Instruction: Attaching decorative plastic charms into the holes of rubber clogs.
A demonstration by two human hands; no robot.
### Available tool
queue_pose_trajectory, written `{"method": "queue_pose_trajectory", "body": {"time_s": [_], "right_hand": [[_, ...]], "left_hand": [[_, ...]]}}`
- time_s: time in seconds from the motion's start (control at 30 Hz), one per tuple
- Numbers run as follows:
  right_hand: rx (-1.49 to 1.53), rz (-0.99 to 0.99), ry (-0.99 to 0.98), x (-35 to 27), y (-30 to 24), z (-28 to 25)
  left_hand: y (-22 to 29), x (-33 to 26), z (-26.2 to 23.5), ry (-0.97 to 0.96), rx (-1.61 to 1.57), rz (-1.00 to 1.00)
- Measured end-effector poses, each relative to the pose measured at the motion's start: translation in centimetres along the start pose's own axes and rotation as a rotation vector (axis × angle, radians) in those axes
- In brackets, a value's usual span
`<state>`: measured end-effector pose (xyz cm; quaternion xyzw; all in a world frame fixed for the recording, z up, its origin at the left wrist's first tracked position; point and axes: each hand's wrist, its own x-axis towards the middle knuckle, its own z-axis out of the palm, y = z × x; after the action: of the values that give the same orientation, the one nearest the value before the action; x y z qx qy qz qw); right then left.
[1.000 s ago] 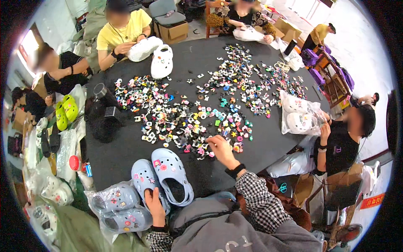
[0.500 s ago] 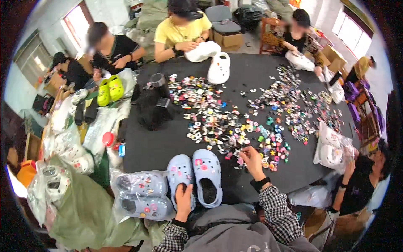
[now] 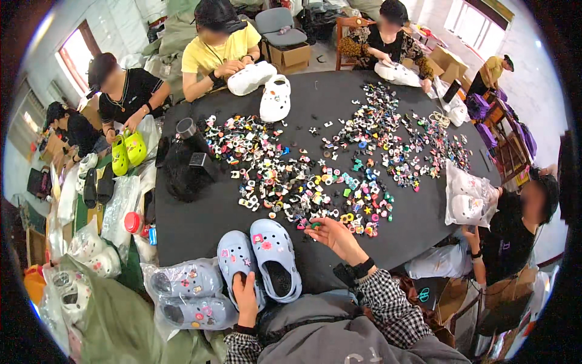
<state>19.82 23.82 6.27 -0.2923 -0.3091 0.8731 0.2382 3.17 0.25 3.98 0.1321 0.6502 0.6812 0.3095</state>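
My left hand (image 3: 246, 299) grips the heel end of a pale blue clog (image 3: 235, 256), its fingers inside the opening. A matching clog (image 3: 271, 242) leans close on the right, and both carry small pink and red charms. My right hand (image 3: 337, 239) is turned partly palm up at the near edge of a wide spread of small colourful shoe charms (image 3: 285, 182). Its thumb and fingertips pinch a small green shoe charm (image 3: 314, 225), partly hidden by the fingers.
A bagged pair of blue clogs (image 3: 188, 285) lies left of my left hand. On the black table (image 3: 194, 221) stand a dark bundle (image 3: 185, 173) and a white clog (image 3: 275, 100). Several people sit around the table, handling white and green clogs. A red-lidded jar (image 3: 132, 222) stands at left.
My right hand has drawn back from the charms and turned its palm upward, a small green charm now showing at its fingertips. My left hand keeps its hold on the clog. The view has shifted.
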Motion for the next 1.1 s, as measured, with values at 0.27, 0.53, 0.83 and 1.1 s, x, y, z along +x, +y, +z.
{"method": "queue_pose_trajectory", "body": {"time_s": [0.27, 0.53, 0.83, 1.1], "right_hand": [[-0.061, -0.022, -0.051, -0.3, -0.1, 1.3], [-0.320, -0.038, 0.107, -1.5, 0.7, -0.6], [-0.481, -0.080, 0.369, -4.8, 0.1, -4.8], [-0.701, -0.455, 0.778, -8.0, -1.4, -14.9]], "left_hand": [[-0.4, 0.1, -0.6, 0.014, -0.016, 0.000], [1.2, 0.1, 0.6, 0.061, 0.184, 0.083], [1.1, -0.3, 0.0, 0.070, 0.331, 0.052], [3.4, -0.8, 1.0, 0.067, 0.194, -0.021]]}}
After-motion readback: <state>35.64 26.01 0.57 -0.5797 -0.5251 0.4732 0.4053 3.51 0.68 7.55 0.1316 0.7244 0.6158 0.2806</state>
